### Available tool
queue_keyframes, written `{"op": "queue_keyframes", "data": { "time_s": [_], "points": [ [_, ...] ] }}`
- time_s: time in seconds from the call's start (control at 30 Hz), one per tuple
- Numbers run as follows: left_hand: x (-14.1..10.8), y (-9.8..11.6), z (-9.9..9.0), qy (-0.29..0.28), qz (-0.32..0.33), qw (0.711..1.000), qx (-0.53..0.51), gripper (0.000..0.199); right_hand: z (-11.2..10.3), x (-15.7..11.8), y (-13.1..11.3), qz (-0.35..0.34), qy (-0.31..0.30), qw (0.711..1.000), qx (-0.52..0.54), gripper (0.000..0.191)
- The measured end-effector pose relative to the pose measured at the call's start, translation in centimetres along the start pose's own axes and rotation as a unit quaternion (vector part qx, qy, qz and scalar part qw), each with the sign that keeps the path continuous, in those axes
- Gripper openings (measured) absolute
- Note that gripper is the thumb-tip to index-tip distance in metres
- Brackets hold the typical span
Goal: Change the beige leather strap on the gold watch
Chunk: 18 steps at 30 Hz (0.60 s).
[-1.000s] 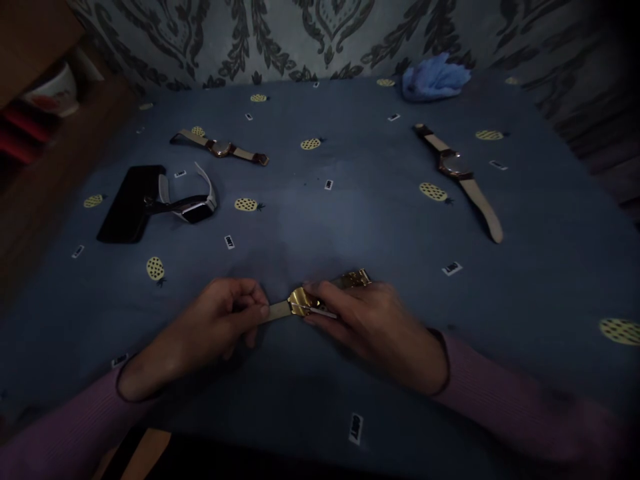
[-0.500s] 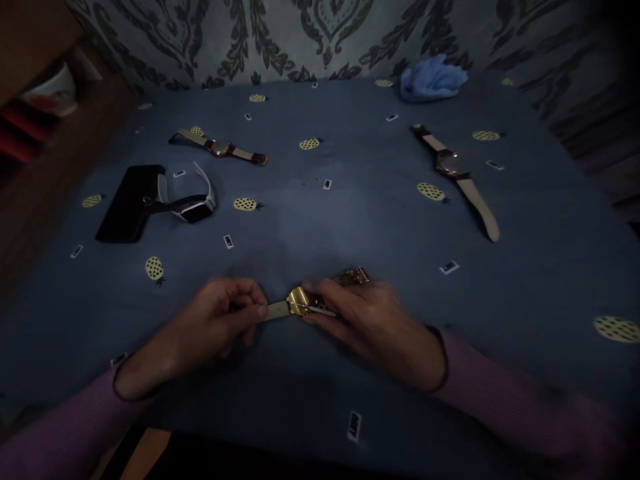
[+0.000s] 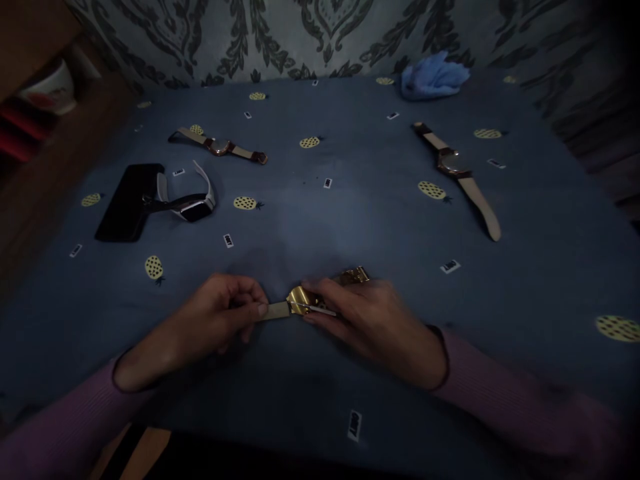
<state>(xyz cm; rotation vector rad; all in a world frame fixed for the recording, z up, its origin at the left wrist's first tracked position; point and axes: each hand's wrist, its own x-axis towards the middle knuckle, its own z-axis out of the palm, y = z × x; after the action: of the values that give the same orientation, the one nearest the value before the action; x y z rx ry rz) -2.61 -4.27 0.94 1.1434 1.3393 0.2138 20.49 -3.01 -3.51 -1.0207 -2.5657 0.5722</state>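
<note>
Watch point(image 3: 298, 298) sits right between the two hands, left fingers point(image 3: 253, 312) pinching its pale strap point(image 3: 277, 311), right fingers point(image 3: 340, 297) gripping a thin tool point(image 3: 324, 310) over it. Pretty shiny gold case.

1 phone point(image 3: 127, 203), 1 smartwatch point(image 3: 197, 211) and 1 crumpled blue cloth point(image 3: 434, 77) lie on the tablecloth point(image 3: 340, 227).

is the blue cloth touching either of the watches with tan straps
No, the blue cloth lies apart, near the wall.
</note>
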Motion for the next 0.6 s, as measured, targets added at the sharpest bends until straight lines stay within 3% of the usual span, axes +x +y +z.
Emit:
{"op": "queue_keyframes", "data": {
  "time_s": [0.6],
  "points": [
    [0.17, 0.34, 0.06, -0.003, -0.024, 1.000, 0.014, 0.022, -0.09, -0.02, -0.06, 0.008, -0.015, 1.000, 0.000, 0.029]
  ]
}}
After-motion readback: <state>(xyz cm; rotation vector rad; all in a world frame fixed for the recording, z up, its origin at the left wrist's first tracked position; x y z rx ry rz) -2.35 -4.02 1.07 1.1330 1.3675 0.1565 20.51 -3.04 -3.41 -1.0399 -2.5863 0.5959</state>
